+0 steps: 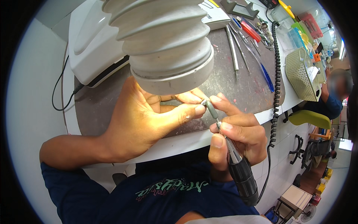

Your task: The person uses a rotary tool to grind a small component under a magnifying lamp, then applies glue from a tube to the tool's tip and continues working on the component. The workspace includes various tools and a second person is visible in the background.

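My left hand (145, 115) reaches in under the hose's mouth, thumb and fingers pinched on a small greyish piece (203, 102) that looks like a dental crown, too small to tell surely. My right hand (242, 132) is wrapped pen-like around a black and silver rotary handpiece (240, 173). A green-grey cylindrical grinding bit (212, 110) sticks out of the handpiece, its tip at the small piece; whether it spins cannot be seen. Right above both hands hangs the wide white ribbed suction hose (167, 41). Light falls on my left fingers.
A white machine (99, 41) stands at the left with a black cable. Metal tools, a blue-handled brush (261, 67) and a red-handled tool (250, 31) lie on the grey mat. The coiled black cord (276, 74) runs down the right side by a basket (301, 72). Another person (332, 97) sits far right.
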The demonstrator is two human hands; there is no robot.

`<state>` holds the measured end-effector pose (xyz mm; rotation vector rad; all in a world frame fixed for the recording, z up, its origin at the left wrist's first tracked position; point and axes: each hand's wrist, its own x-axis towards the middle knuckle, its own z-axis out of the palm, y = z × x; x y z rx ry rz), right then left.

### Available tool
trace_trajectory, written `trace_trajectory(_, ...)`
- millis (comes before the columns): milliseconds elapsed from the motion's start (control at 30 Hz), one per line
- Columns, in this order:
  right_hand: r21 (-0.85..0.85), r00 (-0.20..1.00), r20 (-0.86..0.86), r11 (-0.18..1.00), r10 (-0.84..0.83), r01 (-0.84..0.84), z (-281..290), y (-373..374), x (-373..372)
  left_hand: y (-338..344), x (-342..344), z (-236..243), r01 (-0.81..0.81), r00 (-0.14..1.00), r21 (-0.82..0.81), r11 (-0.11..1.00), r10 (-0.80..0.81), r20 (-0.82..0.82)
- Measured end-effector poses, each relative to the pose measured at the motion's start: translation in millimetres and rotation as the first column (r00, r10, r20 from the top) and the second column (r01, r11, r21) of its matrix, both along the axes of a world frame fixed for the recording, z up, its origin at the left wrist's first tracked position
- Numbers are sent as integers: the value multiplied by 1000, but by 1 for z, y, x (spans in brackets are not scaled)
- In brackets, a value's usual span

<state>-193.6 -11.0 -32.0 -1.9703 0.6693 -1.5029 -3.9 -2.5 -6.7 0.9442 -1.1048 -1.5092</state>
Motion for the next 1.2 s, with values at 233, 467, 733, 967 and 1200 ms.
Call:
trace_trajectory(233,-10,999,37,1000,-13,14,-2,0,2,1,-1,1,-1,1000,4,1000,1,-4)
trace_trajectory(467,-16,1000,13,1000,1,0,-1,-1,0,1,-1,3,-6,1000,30,1000,6,-21)
trace_trajectory(733,-14,996,-24,996,-83,83,-3,2,5,0,-1,3,2,1000,33,999,-2,12)
trace_trajectory(967,-7,999,28,999,-31,31,-1,1,2,0,-1,6,10,1000,24,1000,-10,14)
trace_trajectory(1200,13,1000,14,1000,14,-14,0,0,0,1,0,2,3,1000,21,1000,-3,10)
